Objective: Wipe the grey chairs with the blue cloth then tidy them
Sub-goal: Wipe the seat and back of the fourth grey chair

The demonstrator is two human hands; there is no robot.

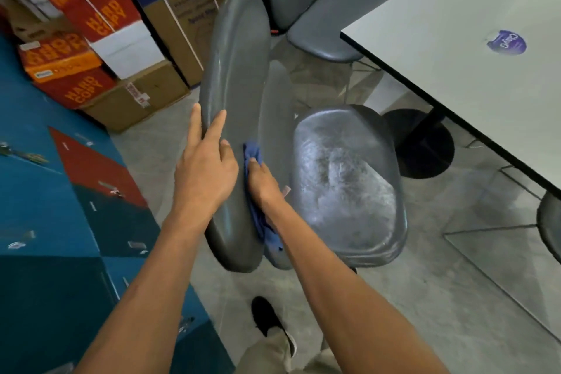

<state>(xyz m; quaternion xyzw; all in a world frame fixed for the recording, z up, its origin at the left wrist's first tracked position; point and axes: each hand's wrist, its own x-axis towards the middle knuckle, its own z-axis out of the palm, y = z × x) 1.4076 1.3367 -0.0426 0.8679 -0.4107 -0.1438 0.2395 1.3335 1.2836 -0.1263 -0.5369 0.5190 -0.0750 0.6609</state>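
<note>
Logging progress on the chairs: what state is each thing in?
Left hand: open, steadying the grey padded chair backrest.
Right hand: pressing the blue cloth against that backrest.
Grey chair seat: streaked, shiny.
Second grey chair: untouched, beside the white table.

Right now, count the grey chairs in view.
4, possibly more hidden: two stacked grey padded chairs at centre, one grey chair beyond them by the white table, and part of another grey chair at the right edge.

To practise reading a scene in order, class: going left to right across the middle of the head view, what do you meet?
Blue locker doors → left hand on the upright grey chair backrest → blue cloth under the right hand → shiny grey chair seat → white table top.
</note>
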